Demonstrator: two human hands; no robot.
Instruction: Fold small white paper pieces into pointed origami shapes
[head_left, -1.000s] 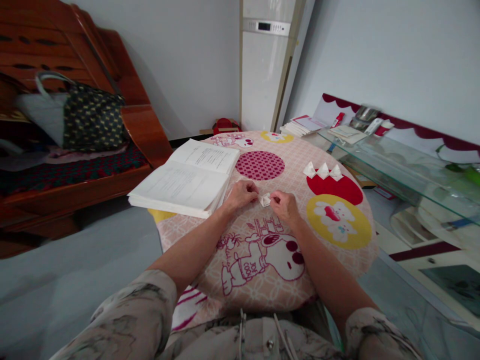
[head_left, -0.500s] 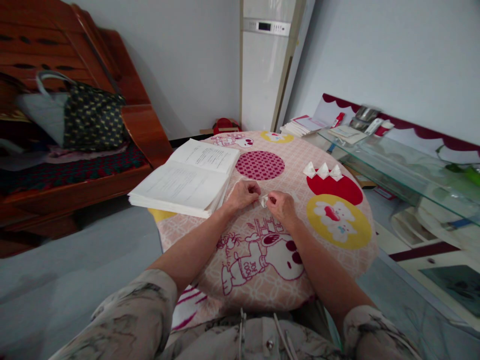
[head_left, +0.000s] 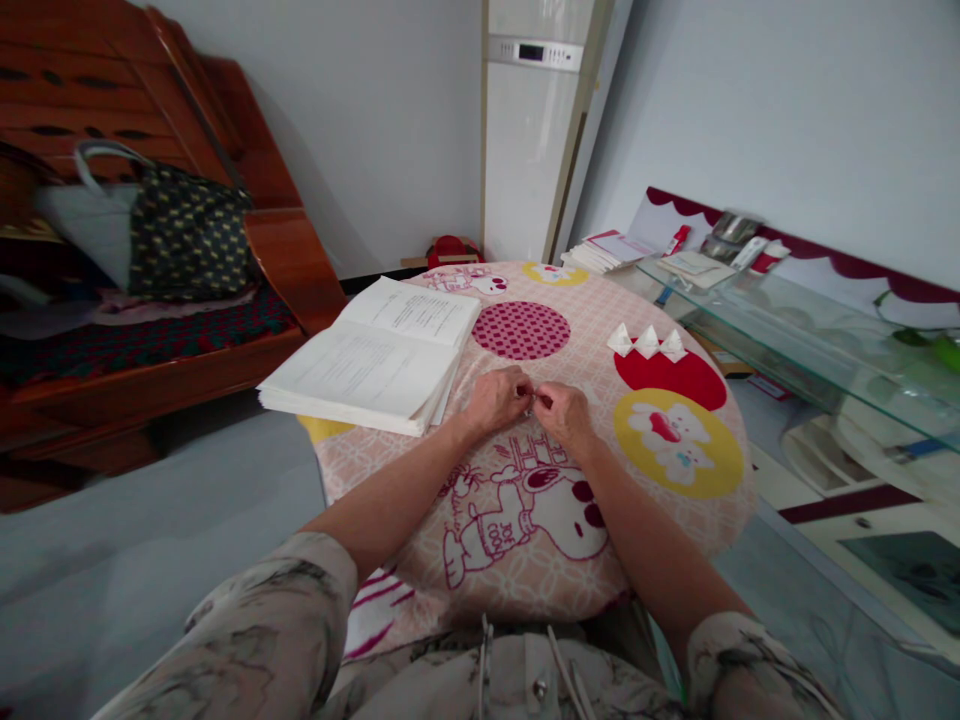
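Observation:
My left hand (head_left: 501,398) and my right hand (head_left: 564,412) meet fingertip to fingertip just above the tabletop. Both are closed in a pinch around a small white folded paper piece (head_left: 531,408), which the fingers cover almost wholly. To the right of my hands, three white folded paper pieces (head_left: 648,343) with pointed tops stand in a row at the red patch of the tablecloth (head_left: 540,590). On the left of the table, close to my left hand, a thick open book (head_left: 367,365) with printed pages lies flat.
A glass-topped stand (head_left: 810,340) runs along the table's right side, with papers (head_left: 611,250), metal tins (head_left: 729,235) and a red-and-white cup (head_left: 768,257). A wooden bench (head_left: 285,265) holding bags (head_left: 187,235) is at the left. A tall white air conditioner (head_left: 525,150) stands behind.
My left hand has moved right and closed in on the paper piece, touching my right fingertips. The paper, plainly visible before, is now mostly covered. My right hand has barely moved.

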